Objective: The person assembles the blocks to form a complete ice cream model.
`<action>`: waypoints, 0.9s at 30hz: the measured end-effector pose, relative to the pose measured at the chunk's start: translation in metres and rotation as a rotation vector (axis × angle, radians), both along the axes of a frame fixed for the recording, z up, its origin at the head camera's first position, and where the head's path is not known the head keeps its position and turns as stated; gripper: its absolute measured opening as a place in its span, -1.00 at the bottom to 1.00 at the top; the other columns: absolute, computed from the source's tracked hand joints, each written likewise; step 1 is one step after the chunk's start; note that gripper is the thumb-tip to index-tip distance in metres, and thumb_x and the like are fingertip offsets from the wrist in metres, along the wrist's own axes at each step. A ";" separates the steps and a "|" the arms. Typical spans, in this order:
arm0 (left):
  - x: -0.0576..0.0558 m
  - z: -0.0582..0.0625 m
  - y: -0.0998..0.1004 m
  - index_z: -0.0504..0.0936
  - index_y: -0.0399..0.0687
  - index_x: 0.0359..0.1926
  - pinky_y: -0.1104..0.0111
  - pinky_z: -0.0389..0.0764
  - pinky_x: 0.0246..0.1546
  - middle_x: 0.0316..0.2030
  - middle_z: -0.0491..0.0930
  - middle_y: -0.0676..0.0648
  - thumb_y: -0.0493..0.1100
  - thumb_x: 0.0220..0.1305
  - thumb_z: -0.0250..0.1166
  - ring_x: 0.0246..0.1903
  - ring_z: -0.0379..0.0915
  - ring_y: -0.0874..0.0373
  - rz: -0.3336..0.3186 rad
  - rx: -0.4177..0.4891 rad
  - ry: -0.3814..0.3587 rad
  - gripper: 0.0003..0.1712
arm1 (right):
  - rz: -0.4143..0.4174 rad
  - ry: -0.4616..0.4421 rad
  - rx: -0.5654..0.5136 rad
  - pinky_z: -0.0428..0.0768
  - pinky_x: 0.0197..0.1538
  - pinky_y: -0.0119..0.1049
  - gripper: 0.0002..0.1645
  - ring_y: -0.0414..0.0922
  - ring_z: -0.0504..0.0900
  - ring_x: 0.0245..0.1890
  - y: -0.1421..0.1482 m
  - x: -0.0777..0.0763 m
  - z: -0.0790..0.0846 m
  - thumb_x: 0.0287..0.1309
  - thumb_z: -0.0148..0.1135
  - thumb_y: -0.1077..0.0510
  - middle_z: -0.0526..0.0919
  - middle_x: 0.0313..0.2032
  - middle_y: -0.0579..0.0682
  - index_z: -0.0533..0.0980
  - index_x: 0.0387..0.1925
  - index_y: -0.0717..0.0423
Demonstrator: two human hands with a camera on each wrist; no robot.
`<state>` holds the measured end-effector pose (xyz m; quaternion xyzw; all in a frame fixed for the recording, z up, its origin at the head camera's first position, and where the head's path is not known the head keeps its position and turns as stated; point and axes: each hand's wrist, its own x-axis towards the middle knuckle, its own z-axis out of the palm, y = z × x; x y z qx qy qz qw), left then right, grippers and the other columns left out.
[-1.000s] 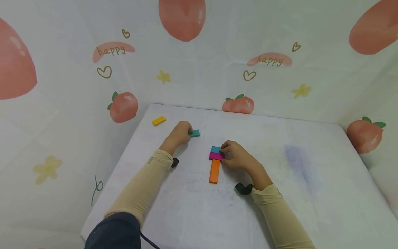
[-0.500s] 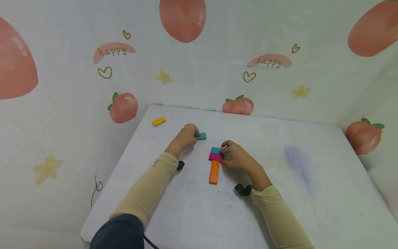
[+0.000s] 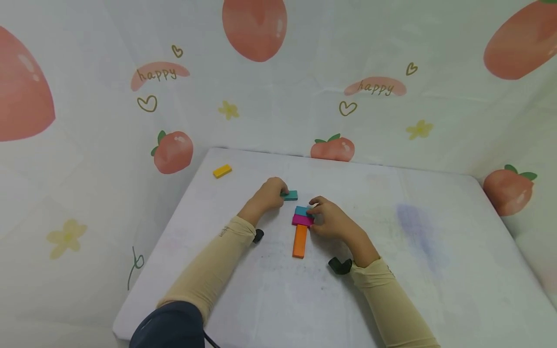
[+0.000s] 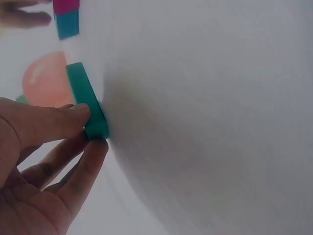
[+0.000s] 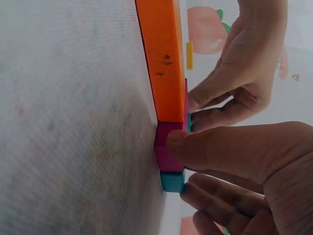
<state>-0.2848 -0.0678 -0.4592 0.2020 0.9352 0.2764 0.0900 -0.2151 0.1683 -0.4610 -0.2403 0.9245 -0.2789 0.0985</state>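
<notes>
My left hand (image 3: pixel 270 194) pinches a teal-green block (image 4: pixel 84 88) between thumb and fingertips, low over the table and a little behind the other blocks. An orange block (image 3: pixel 300 241) lies lengthwise toward me. Across its far end sits a magenta block (image 3: pixel 300 220), and a blue block (image 3: pixel 301 211) lies right behind that one. My right hand (image 3: pixel 334 218) holds these two at their right ends. In the right wrist view its thumb presses the magenta block while fingertips rest at the blue block's far side. The right hand partly covers the blue block.
A yellow block (image 3: pixel 222 171) lies near the table's far left corner. Behind the white table (image 3: pixel 435 217) hangs a cloth backdrop (image 3: pixel 278 106) printed with peaches. A bluish stain (image 3: pixel 415 232) marks the tabletop on the right.
My left hand has slid the teal-green block rightward and slightly nearer to me, toward the blue block. The right hand and the blocks by it have stayed in place.
</notes>
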 end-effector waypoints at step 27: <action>0.013 -0.003 0.033 0.76 -0.33 0.11 0.23 0.64 0.13 0.00 0.60 -0.22 -0.36 0.45 0.24 -0.01 0.54 0.01 -0.158 0.017 -0.010 -0.69 | -0.002 -0.002 -0.019 0.54 0.42 0.10 -0.49 0.16 0.53 0.31 0.002 0.000 -0.002 0.14 0.50 0.23 0.52 0.34 0.19 0.70 0.15 0.30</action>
